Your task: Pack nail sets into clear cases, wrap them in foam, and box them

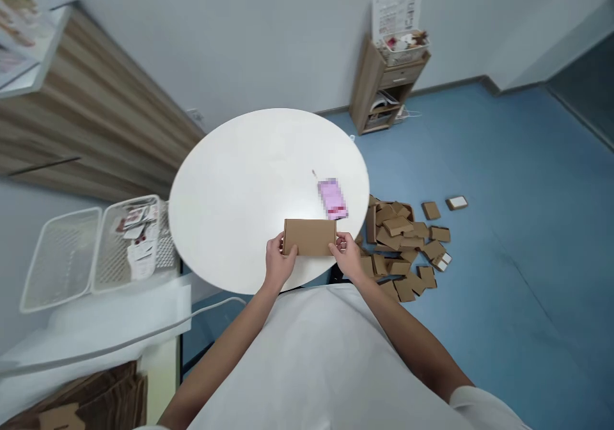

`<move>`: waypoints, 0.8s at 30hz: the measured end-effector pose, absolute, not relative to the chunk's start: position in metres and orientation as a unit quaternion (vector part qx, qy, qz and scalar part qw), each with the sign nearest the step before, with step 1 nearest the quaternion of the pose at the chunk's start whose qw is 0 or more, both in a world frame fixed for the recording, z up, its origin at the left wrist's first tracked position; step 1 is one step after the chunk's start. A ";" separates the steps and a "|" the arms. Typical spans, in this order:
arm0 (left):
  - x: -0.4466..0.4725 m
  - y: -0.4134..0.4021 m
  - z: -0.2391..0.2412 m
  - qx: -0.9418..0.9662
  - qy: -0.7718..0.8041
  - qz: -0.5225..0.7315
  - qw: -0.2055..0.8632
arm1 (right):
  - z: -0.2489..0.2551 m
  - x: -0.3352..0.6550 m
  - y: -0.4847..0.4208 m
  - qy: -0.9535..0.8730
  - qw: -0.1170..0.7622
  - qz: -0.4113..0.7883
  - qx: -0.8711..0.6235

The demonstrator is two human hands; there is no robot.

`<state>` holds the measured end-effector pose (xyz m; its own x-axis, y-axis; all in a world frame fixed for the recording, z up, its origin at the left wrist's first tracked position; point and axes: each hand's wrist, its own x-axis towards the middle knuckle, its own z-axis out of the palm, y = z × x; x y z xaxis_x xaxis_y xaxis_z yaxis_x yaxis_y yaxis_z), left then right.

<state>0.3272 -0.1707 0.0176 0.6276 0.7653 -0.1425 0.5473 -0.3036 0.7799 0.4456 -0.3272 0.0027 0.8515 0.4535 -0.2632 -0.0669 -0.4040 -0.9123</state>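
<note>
A closed brown cardboard box (310, 237) is held level between both hands over the near edge of the round white table (240, 180). My left hand (279, 258) grips its left end, thumb on top and fingers at the side. On the right end, my right hand (347, 253) has the same kind of grip. Just beyond the box lies a purple, blurred-out item (332, 198) on the table, with a small thin object (314, 174) beside it. The underside of the box is hidden.
Many small cardboard boxes (400, 244) lie heaped on the blue floor at the right. White plastic baskets (98, 251) with cards stand at the left. A wooden cabinet (367, 87) is against the back wall. Flat cardboard (110, 398) leans at lower left.
</note>
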 end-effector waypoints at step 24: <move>0.603 -0.389 0.003 0.896 -0.032 -0.140 0.420 | -0.010 0.553 -0.594 0.111 0.402 0.018 -0.909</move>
